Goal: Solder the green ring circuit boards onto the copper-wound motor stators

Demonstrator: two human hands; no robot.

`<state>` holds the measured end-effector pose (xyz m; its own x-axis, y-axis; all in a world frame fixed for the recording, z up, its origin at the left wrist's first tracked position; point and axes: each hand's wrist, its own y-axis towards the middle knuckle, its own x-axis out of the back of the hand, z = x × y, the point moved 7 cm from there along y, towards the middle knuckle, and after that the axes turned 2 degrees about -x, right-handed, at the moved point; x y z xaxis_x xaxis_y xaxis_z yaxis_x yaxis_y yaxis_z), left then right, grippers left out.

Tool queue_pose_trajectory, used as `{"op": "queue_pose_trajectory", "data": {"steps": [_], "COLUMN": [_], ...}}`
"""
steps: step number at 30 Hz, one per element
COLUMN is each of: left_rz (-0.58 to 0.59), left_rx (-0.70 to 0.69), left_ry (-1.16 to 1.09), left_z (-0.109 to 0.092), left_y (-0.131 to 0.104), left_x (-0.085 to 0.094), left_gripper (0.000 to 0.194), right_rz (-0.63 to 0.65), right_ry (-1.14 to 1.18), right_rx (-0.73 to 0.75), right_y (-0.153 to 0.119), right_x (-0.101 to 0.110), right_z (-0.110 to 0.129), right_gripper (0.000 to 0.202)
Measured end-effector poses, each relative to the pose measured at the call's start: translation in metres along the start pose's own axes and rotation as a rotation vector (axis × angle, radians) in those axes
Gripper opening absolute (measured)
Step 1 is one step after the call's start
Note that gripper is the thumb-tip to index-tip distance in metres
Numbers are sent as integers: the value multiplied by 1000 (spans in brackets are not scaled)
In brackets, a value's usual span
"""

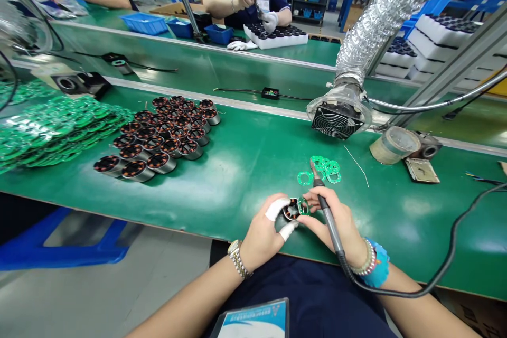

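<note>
My left hand (261,229), with white finger cots on thumb and forefinger, grips a round motor stator (290,211) with copper windings near the bench's front edge. In my right hand (344,217) are two things. Thumb and fingertips pinch a ring-shaped green circuit board (303,206), tilted at the stator's right side; whether they touch, I cannot tell. A soldering iron (329,219) lies across the same hand, its tip pointing up and away from me. Just beyond, several loose green boards (325,168) lie on the green bench top (245,169).
Rows of stators (158,134) stand left of centre, beside stacked green boards (51,127). A fume fan (336,120) on a foil duct hangs ahead. A tin (394,145) and a sponge tray (422,170) sit right. The iron's cable (451,243) loops at right. Co-workers sit opposite.
</note>
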<state>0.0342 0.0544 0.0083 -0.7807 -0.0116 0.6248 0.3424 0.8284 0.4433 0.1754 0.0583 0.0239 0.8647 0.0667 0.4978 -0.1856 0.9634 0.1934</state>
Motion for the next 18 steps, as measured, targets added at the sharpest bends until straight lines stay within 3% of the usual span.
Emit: {"op": "queue_pose_trajectory", "data": {"steps": [4, 9, 12, 18], "left_rz": [10, 31, 91, 151], "left_rx": [204, 290, 321, 318], "left_ry": [-95, -200, -238, -243], "left_z": [16, 22, 22, 21], "left_y": [-4, -5, -1, 4], "left_x": [-3, -8, -13, -13], "left_gripper": [41, 53, 65, 60], "right_rz": [66, 121, 76, 27], "right_ry": [-153, -162, -192, 0], "right_rx": [150, 223, 203, 38], "right_y": [9, 10, 8, 13], "right_x": [-10, -13, -6, 2], "right_z": [12, 10, 8, -4], "right_gripper": [37, 39, 42, 41]}}
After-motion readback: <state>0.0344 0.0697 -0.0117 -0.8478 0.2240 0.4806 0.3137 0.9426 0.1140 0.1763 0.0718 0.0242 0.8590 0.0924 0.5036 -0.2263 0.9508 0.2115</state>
